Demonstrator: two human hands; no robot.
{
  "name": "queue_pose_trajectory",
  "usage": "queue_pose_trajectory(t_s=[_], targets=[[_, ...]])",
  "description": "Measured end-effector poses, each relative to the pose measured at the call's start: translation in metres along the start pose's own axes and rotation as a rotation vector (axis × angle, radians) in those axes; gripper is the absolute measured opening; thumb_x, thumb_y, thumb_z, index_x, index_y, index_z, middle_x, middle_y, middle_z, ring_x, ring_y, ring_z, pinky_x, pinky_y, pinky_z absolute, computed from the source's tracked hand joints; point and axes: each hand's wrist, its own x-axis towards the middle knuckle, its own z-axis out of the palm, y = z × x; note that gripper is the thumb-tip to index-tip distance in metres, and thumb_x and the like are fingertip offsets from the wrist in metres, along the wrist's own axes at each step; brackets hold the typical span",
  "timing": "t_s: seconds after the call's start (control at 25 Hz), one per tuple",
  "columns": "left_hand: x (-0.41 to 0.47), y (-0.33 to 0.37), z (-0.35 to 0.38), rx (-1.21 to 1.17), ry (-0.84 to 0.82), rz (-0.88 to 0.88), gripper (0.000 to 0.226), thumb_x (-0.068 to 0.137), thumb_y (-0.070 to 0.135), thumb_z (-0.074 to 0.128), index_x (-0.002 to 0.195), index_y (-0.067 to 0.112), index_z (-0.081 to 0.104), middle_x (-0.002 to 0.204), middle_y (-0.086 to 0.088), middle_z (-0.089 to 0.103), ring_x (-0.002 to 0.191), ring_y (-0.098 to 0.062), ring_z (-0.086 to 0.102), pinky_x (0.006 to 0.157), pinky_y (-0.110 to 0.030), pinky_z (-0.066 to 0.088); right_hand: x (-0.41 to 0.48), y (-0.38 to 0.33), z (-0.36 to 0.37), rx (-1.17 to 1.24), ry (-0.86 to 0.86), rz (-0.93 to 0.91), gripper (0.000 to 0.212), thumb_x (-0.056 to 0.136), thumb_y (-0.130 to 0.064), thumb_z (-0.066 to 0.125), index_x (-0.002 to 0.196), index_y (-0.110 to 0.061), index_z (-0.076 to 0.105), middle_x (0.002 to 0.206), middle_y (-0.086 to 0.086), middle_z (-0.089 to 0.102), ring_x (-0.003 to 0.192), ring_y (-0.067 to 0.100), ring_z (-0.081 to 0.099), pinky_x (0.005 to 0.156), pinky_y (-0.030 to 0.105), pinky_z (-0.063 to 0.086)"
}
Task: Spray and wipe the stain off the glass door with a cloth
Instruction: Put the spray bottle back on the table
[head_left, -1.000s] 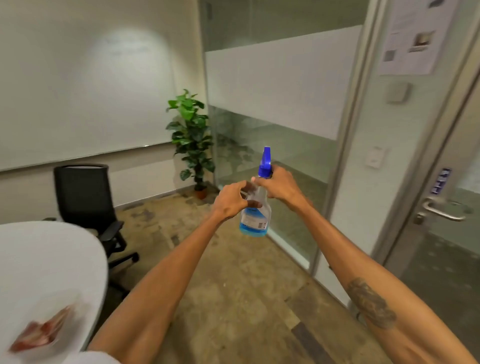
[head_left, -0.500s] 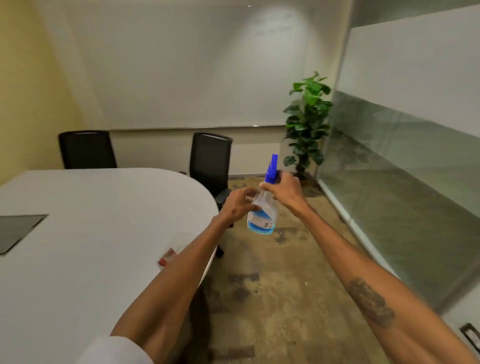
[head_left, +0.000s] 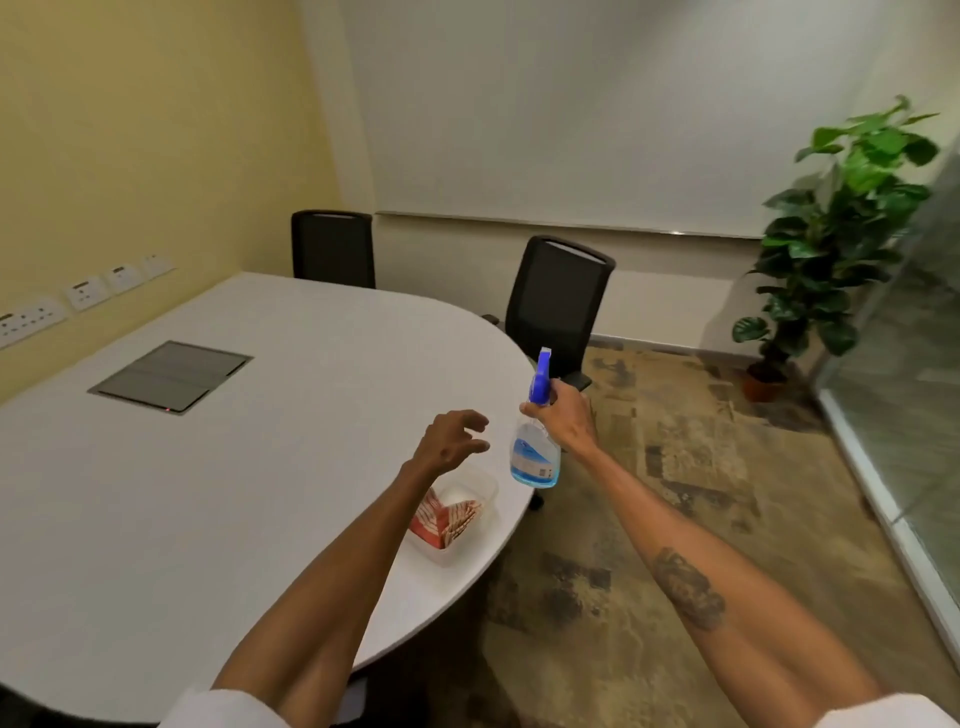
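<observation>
My right hand (head_left: 569, 415) grips the neck of a clear spray bottle (head_left: 535, 457) with a blue nozzle and a little blue liquid at the bottom, held upright just past the table's rounded edge. My left hand (head_left: 452, 441) hovers empty with fingers spread, above a clear plastic tray (head_left: 480, 486) near the table edge. A red-and-white striped cloth (head_left: 447, 517) lies folded in that tray, partly hidden by my left forearm. A strip of glass wall (head_left: 914, 415) shows at the far right; the door itself is out of view.
A large white oval table (head_left: 208, 493) fills the left, with a dark cable hatch (head_left: 171, 376) set in it. Two black office chairs (head_left: 558, 304) stand behind it. A potted plant (head_left: 831, 244) occupies the right corner. Patterned carpet covers the floor; wall sockets (head_left: 83, 293) line the yellow wall.
My view has swung left from the glass door to the table. My left hand has let go of the bottle and moved over the tray; the right hand still holds the bottle.
</observation>
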Motion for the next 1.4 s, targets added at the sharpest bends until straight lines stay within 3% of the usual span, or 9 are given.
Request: queue_pose_trajectory(t_s=[0.36, 0.6, 0.8, 1.12, 1.4], targets=[[0.012, -0.094, 0.025, -0.009, -0.021, -0.283, 0.046, 0.094, 0.021, 0.069, 0.138, 0.008, 0.062, 0.139, -0.008, 0.064, 0.124, -0.026, 0.065, 0.108, -0.042, 0.051, 0.052, 0.054, 0.074, 0.027, -0.073, 0.141, 0.032, 0.093, -0.018, 0.071, 0.118, 0.001, 0.063, 0.118, 0.018, 0.068, 0.108, 0.033, 0.065, 0.097, 0.041, 0.052], [0.027, -0.138, 0.049, 0.019, -0.12, -0.347, 0.052, 0.093, 0.02, 0.069, 0.142, 0.009, 0.058, 0.143, -0.01, 0.061, 0.128, -0.027, 0.061, 0.108, -0.039, 0.05, 0.081, 0.073, 0.109, 0.075, -0.069, 0.235, 0.036, 0.094, -0.016, 0.07, 0.124, 0.002, 0.06, 0.124, 0.019, 0.065, 0.114, 0.033, 0.063, 0.102, 0.041, 0.051], [0.047, -0.16, 0.07, 0.028, -0.207, -0.372, 0.065, 0.092, 0.02, 0.072, 0.151, 0.011, 0.047, 0.154, -0.009, 0.05, 0.141, -0.027, 0.048, 0.116, -0.037, 0.039, 0.102, 0.084, 0.135, 0.101, -0.054, 0.29, 0.039, 0.094, -0.014, 0.07, 0.128, 0.002, 0.059, 0.129, 0.02, 0.063, 0.118, 0.034, 0.062, 0.106, 0.044, 0.05], [0.074, -0.185, 0.087, 0.042, -0.313, -0.406, 0.084, 0.09, 0.015, 0.073, 0.16, 0.01, 0.027, 0.162, -0.01, 0.038, 0.15, -0.028, 0.038, 0.123, -0.041, 0.036, 0.122, 0.095, 0.166, 0.079, -0.058, 0.289, 0.039, 0.095, -0.015, 0.069, 0.128, 0.004, 0.059, 0.128, 0.02, 0.064, 0.117, 0.035, 0.062, 0.106, 0.042, 0.05], [0.083, -0.19, 0.102, 0.074, -0.421, -0.404, 0.057, 0.09, 0.018, 0.074, 0.143, 0.008, 0.055, 0.138, -0.012, 0.062, 0.126, -0.026, 0.06, 0.103, -0.029, 0.05, 0.128, 0.099, 0.171, 0.091, -0.083, 0.323, 0.042, 0.096, -0.016, 0.068, 0.131, 0.001, 0.055, 0.132, 0.019, 0.062, 0.121, 0.034, 0.061, 0.107, 0.042, 0.049]])
